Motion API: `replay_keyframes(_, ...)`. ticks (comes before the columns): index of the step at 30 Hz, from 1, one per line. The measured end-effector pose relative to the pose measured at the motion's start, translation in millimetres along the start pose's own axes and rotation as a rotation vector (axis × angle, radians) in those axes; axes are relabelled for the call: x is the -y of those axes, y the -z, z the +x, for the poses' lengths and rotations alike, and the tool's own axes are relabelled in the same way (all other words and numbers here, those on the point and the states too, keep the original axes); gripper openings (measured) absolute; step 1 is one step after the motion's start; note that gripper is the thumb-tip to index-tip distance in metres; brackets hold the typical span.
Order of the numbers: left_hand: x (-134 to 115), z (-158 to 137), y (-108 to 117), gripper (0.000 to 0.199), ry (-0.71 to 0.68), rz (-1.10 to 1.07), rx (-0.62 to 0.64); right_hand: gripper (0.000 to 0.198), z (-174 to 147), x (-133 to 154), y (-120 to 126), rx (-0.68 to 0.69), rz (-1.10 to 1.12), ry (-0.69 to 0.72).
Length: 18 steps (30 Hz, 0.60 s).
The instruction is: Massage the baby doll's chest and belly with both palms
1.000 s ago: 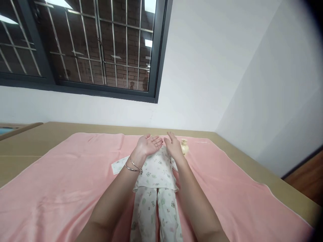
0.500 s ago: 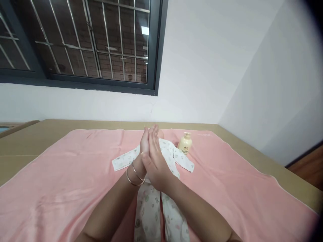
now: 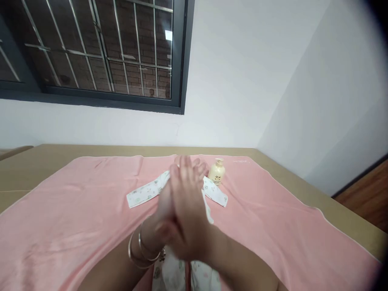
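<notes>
My right hand (image 3: 191, 210) lies palm to palm against my left hand (image 3: 165, 204), its fingers straight and blurred by motion. Most of the left hand is hidden behind the right; its fingertips show past it. Two thin bracelets (image 3: 141, 251) circle my left wrist. No object shows between the palms. Below and behind the hands, a white printed baby outfit (image 3: 148, 190) lies flat with its sleeves spread; its middle is covered by my hands. A cream pump bottle (image 3: 217, 172) stands upright beside the right sleeve.
A pink blanket (image 3: 273, 226) covers much of the tan surface (image 3: 57, 150) under the outfit. Behind it rises a white wall (image 3: 224, 81) with a dark-framed barred window (image 3: 121, 60). Brown wood panelling (image 3: 370, 198) shows at the far right.
My pressed hands have come lower and nearer to me, and the right has slid across the left. The view has shifted slightly to the right. Bottle and outfit stay in place.
</notes>
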<state>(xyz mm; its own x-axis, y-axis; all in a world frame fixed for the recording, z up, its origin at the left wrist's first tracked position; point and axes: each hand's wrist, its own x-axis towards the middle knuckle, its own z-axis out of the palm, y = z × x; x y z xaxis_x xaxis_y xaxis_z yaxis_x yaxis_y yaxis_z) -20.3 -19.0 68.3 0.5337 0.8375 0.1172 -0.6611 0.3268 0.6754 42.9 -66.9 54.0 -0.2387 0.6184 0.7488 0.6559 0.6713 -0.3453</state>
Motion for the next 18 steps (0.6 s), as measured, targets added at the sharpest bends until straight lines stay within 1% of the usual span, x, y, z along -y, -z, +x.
replay_keyframes(2,-23.0,1.5,1.5,0.076,0.033,0.007,0.008,0.097,-6.1,12.8,-7.5,0.109,-0.014,0.086)
replay_keyframes(3,-32.7,0.0,0.8,0.074,0.024,0.012,0.004,0.098,-8.5,17.1,-9.9,0.151,-0.02,0.107)
replay_keyframes(5,-45.4,-6.3,-3.7,0.067,-0.056,0.001,-0.065,0.095,-10.6,21.0,-12.0,0.201,-0.009,0.121)
replay_keyframes(7,-47.0,-14.6,-10.9,0.064,-0.169,-0.001,-0.152,0.088,-9.3,18.7,-10.5,0.182,0.043,0.109)
replay_keyframes(9,-38.1,-23.3,-17.4,0.062,-0.236,0.012,-0.194,0.079,-5.7,12.2,-5.4,0.131,0.103,0.056)
replay_keyframes(11,-21.9,-33.0,-20.1,0.059,-0.216,0.041,-0.169,0.071,-2.1,5.0,2.6,0.085,0.15,-0.031)
replay_keyframes(13,-3.6,-43.6,-19.0,0.055,-0.145,0.09,-0.089,0.065,-0.4,-0.1,12.1,0.027,0.18,-0.139)
replay_keyframes(15,11.5,-53.6,-16.2,0.052,-0.087,0.151,0.025,0.063,-0.8,-2.2,20.9,-0.06,0.192,-0.222)
replay_keyframes(16,16.5,-57.5,-15.2,0.051,-0.083,0.179,0.078,0.064,-1.6,-2.1,24.4,-0.1,0.183,-0.243)
replay_keyframes(18,20.0,-62.1,-15.3,0.052,-0.067,0.211,0.159,0.066,-3.8,-0.5,28.6,-0.14,0.137,-0.228)
